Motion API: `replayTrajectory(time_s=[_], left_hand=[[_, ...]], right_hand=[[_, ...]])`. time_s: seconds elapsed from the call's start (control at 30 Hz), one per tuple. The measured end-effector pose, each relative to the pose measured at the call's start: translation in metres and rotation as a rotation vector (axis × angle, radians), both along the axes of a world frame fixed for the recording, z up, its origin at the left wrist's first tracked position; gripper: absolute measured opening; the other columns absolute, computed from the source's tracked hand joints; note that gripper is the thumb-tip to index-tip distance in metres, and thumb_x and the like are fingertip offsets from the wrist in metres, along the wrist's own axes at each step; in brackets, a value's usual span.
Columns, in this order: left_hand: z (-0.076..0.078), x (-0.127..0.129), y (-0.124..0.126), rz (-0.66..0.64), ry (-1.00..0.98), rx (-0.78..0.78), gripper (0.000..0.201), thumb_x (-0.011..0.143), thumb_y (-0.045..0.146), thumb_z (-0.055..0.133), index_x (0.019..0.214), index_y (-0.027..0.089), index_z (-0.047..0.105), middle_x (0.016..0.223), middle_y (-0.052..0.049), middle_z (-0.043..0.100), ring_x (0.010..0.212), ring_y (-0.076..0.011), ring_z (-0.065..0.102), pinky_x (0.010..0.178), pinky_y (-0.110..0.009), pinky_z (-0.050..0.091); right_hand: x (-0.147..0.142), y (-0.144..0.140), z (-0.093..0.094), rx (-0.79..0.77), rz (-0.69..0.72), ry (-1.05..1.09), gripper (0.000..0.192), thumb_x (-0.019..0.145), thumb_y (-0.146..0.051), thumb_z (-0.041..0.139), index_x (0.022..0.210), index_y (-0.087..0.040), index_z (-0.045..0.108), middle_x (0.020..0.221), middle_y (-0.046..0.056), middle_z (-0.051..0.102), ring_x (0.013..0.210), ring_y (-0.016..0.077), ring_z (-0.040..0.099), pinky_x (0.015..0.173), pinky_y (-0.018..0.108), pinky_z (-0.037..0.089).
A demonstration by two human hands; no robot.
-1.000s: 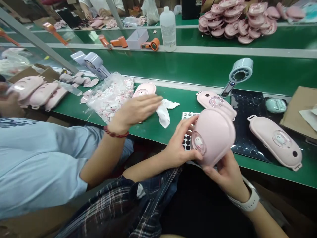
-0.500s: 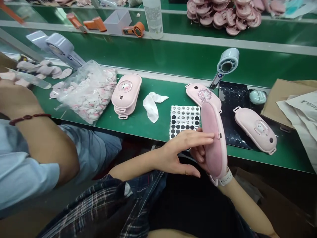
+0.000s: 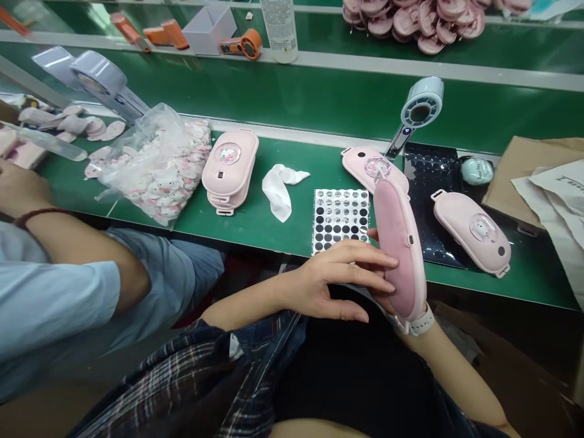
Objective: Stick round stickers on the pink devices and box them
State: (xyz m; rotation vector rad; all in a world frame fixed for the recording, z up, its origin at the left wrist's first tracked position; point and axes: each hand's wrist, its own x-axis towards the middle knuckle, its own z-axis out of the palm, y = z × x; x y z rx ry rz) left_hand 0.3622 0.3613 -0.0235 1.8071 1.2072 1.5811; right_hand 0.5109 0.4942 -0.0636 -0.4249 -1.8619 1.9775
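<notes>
A pink oval device [image 3: 398, 255] with a plush pad on one side and a small port in its edge is held nearly upright over the table edge. My right hand [image 3: 382, 299], partly hidden behind the device, grips it from the far side. My left hand [image 3: 340, 277] is open, its fingers stretched out with the tips at the pad's surface and the thumb apart. Just beyond lies a sheet of round black stickers [image 3: 341, 219], partly peeled. Another pink device [image 3: 375, 169] lies behind the held one, and a third [image 3: 472, 232] is to its right.
Further left are stacked pink devices [image 3: 230, 170], a white cloth [image 3: 281, 190] and a bag of small character pieces [image 3: 159, 164]. A blue handheld fan [image 3: 417, 112] stands behind a black sheet [image 3: 440, 234]. Cardboard [image 3: 515, 176] lies right. A co-worker's arm [image 3: 86, 243] rests at left.
The held device has shifted slightly right. My left fingers have spread and slid a little lower on the pad. The co-worker's hand has moved left, and the view has tilted slightly down.
</notes>
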Motion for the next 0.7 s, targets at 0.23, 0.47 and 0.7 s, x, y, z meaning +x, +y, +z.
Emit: replayTrajectory(time_s=[0.23, 0.47, 0.7], left_hand=[[-0.009, 0.006, -0.002, 0.117, -0.409, -0.062, 0.060, 0.087, 0.036, 0.081, 0.143, 0.033, 0.060, 0.129, -0.009, 0.067, 0.117, -0.0245, 0.067, 0.096, -0.036, 0.059], [-0.016, 0.010, -0.004, 0.262, -0.558, -0.246, 0.069, 0.082, 0.038, 0.084, 0.143, 0.028, 0.053, 0.135, -0.010, 0.062, 0.120, -0.0249, 0.062, 0.098, -0.035, 0.055], [-0.016, 0.011, -0.004, 0.240, -0.576, -0.257, 0.066, 0.084, 0.034, 0.082, 0.143, 0.029, 0.051, 0.136, -0.010, 0.061, 0.111, -0.0216, 0.065, 0.096, -0.035, 0.055]], right_hand=[[-0.006, 0.003, 0.024, -0.378, -0.123, 0.061, 0.055, 0.099, -0.067, 0.044, 0.124, -0.024, 0.069, 0.105, 0.011, 0.075, 0.103, 0.0331, 0.073, 0.088, 0.053, 0.063], [-0.004, -0.001, 0.020, -0.225, -0.256, 0.099, 0.053, 0.095, -0.047, 0.057, 0.142, -0.023, 0.056, 0.138, 0.015, 0.064, 0.136, 0.0347, 0.058, 0.108, 0.058, 0.053], [-0.001, -0.001, 0.021, -0.111, -0.262, 0.109, 0.052, 0.094, -0.047, 0.060, 0.139, -0.023, 0.055, 0.134, 0.016, 0.064, 0.133, 0.0346, 0.059, 0.110, 0.058, 0.051]])
